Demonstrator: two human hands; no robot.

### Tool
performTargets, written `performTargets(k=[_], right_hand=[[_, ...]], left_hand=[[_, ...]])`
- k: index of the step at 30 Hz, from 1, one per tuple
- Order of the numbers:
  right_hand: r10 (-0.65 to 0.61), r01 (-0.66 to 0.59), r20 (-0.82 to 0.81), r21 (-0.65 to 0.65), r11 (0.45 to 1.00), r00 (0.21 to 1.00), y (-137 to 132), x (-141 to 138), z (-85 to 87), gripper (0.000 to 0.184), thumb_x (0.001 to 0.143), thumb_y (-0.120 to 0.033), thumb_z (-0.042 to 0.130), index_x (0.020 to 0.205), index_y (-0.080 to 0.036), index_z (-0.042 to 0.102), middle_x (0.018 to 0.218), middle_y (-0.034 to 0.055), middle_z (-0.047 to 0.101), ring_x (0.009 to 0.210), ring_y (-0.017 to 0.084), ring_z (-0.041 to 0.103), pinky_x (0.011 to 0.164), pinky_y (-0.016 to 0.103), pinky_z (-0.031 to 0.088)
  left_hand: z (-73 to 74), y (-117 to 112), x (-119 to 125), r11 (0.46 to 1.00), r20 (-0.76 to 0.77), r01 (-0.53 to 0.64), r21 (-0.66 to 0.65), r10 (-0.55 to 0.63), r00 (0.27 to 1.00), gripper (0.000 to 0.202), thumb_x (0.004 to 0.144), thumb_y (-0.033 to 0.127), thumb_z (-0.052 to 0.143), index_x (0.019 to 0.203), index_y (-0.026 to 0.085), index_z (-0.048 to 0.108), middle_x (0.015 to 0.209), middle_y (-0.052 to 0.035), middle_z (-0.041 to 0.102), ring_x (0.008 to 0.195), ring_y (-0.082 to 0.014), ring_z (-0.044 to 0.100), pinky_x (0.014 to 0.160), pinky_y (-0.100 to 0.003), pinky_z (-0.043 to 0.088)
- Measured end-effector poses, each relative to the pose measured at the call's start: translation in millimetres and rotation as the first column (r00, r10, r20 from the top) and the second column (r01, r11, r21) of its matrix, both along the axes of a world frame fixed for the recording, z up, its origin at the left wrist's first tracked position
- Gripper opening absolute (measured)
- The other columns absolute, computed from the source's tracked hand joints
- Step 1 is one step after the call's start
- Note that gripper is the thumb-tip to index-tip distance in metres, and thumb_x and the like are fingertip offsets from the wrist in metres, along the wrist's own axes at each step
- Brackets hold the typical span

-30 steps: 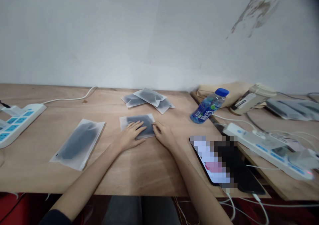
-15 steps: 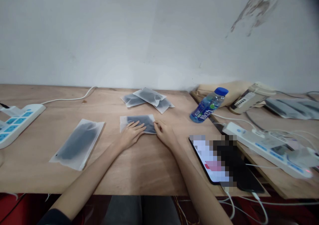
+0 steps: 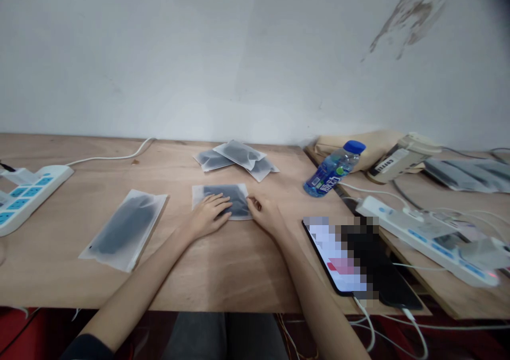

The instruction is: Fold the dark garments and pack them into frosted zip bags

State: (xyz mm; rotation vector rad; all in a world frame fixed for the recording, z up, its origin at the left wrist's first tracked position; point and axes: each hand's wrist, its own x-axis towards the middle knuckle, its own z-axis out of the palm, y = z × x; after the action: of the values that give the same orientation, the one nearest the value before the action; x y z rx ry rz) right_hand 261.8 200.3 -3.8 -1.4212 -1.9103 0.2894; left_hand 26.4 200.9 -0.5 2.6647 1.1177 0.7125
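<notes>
- Plastic, frosted and half see-through, makes the flat pouch [image 3: 239, 198] with dark contents, which lies on the wooden table [image 3: 235, 275] under the left hand [image 3: 209, 215].
- This hand rests palm down, its fingers slightly spread over the pouch, gripping nothing.
- The right hand [image 3: 266, 211] is curled at the pouch's right end, thumb and fingertips close together; whether they pinch the edge, I cannot tell.
- The pouch's long axis runs from left to right, so its right short edge is nearer to the right hand.
- Beyond it, toward the wall [image 3: 159, 57], at least three similar pouches [image 3: 239, 155] overlap loosely.
- To the left, a slanted zip pouch [image 3: 123, 230] lies apart.
- To the right are a blue-capped bottle [image 3: 324, 175] and a lit smartphone [image 3: 324, 246].
</notes>
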Motion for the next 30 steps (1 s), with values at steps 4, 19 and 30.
performTargets(k=[4, 19, 30], right_hand=[[-0.006, 0.006, -0.023, -0.005, 1.000, 1.000, -2, 0, 2.2, 0.024, 0.090, -0.033, 0.048, 0.101, -0.020, 0.065, 0.066, 0.0004, 0.065, 0.056, 0.016, 0.059, 0.057, 0.026, 0.045], [0.091, -0.109, 0.241, 0.062, 0.992, 0.966, -11, -28, -0.1, 0.041, 0.097, -0.038, 0.043, 0.133, -0.023, 0.056, 0.137, 0.0094, 0.058, 0.128, 0.025, 0.052, 0.107, 0.049, 0.037], [-0.107, 0.110, -0.038, 0.060, 0.992, 0.993, 12, -16, -8.0, 0.041, 0.089, -0.025, 0.042, 0.126, -0.017, 0.059, 0.115, 0.0131, 0.068, 0.101, 0.025, 0.065, 0.090, 0.041, 0.051]], left_hand=[[0.3, 0, -2, 1.000, 0.012, 0.019, 0.006, -0.019, 1.000, 0.044, 0.090, 0.043, 0.054, 0.130, 0.023, 0.057, 0.138, -0.0050, 0.057, 0.134, -0.0259, 0.046, 0.113, -0.047, 0.034], [-9.6, 16, -12, 0.936, 0.087, -0.275, 0.218, 0.262, 0.961, 0.036, 0.094, 0.030, 0.047, 0.127, 0.022, 0.060, 0.140, -0.0118, 0.053, 0.134, -0.0288, 0.045, 0.110, -0.048, 0.039], [-27.8, 16, -7, 0.979, 0.079, -0.108, 0.170, 0.096, 0.992, 0.038, 0.094, 0.028, 0.047, 0.129, 0.020, 0.058, 0.140, -0.0128, 0.054, 0.133, -0.0290, 0.046, 0.109, -0.050, 0.041]])
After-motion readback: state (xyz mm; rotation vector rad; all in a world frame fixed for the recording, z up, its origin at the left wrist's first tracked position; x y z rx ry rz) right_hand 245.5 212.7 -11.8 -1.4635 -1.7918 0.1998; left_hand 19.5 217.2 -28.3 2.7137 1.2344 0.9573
